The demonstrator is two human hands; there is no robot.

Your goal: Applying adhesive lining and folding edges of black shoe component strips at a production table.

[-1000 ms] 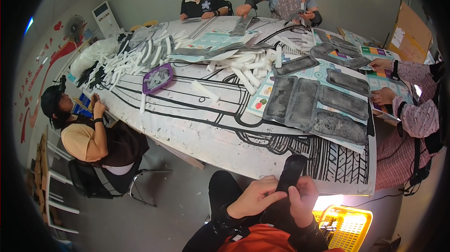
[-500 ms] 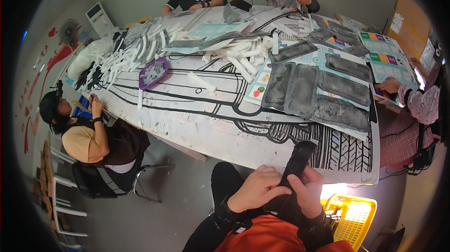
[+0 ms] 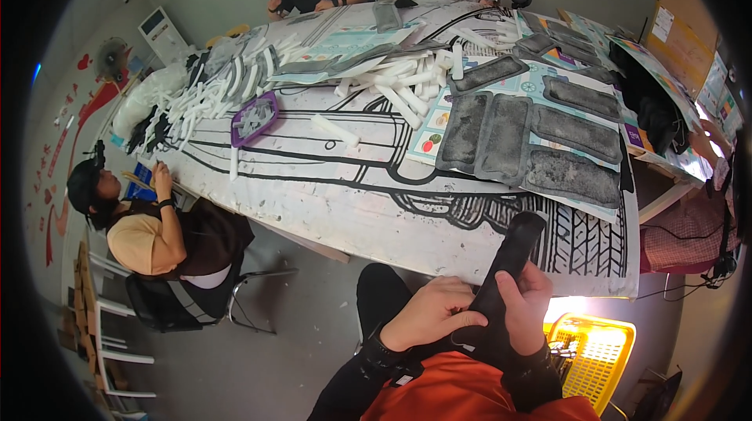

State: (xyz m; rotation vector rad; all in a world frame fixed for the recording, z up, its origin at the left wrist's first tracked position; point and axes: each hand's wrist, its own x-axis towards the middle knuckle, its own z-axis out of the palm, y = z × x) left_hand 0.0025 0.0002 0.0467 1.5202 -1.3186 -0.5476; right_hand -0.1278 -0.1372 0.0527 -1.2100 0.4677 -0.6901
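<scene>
Close to the table's near edge, above my lap, I hold a long black strip [image 3: 513, 252] with a rounded upper end. It looks soft and padded, like a fabric tube, but its exact kind is unclear. My right hand [image 3: 526, 307] wraps round its right side, thumb laid across the front. From the left, my left hand [image 3: 435, 313] pinches its lower part with curled fingers. The strip tilts up and right, its tip over the printed tabletop [image 3: 352, 217]. Its lower end is partly hidden by my hands and dark sleeves.
Flat grey pads [image 3: 501, 143] lie on printed sheets beyond my hands. White foam sticks [image 3: 403, 84] are heaped mid-table, near a purple tray [image 3: 254, 119]. A yellow basket [image 3: 599, 358] stands lower right. One person [image 3: 149, 241] sits left, others at the far side and right.
The black strip and my right hand have shifted slightly up and right; both hands keep their grip. At the right, a printed board has been lifted, showing dark material beside it.
</scene>
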